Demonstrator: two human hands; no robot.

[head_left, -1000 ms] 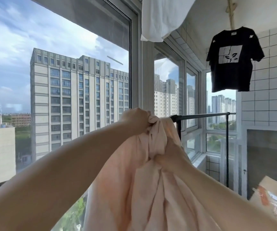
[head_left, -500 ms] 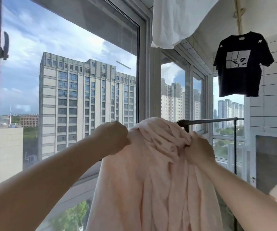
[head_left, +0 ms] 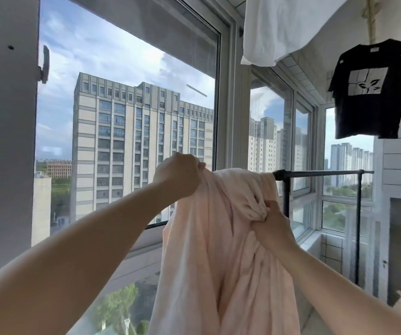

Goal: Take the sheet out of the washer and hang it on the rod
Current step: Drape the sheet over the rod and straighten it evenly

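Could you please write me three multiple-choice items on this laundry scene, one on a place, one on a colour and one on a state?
1. Where does the top of the sheet lie?
A. over the near end of the rod
B. on the floor
C. on the window sill

2. What colour is the T-shirt hanging at the upper right?
A. white
B. black
C. pink

3. What are the hands doing?
A. both hang idle
B. only one touches the sheet
C. both grip the sheet

Answers:
1 A, the pink cloth is draped over the dark bar.
2 B, it is black with a pale square print.
3 C, the left hand bunches the top edge and the right hand clutches a fold lower down.
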